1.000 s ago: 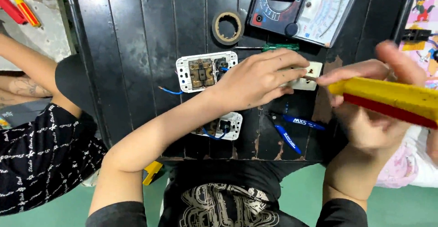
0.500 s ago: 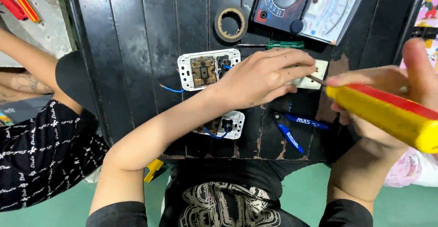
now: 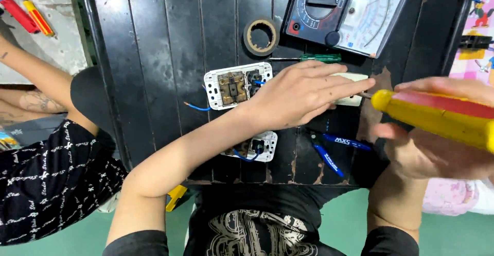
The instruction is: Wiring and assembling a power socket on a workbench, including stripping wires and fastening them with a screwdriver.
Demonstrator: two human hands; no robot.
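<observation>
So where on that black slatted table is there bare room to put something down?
The black table is bare along its left planks, from the tape roll and upper socket plate out to the left rim. It is crowded centre and right: meter, left hand, right hand gripping the yellow screwdriver, blue pliers.

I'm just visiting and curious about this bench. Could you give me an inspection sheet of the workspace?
Surface: black slatted table, paint worn near the front edge.
Job's things: cream plate under the left hand; yellow-and-red screwdriver pointing at it.
Clutter: two open white outlets, tape roll, green screwdriver, analog meter, blue pliers.
Grippers: left hand presses the plate; right hand holds the screwdriver.
Cables: short blue wires stick out of the outlets.
Surroundings: another person's arm to the left; green floor.
</observation>
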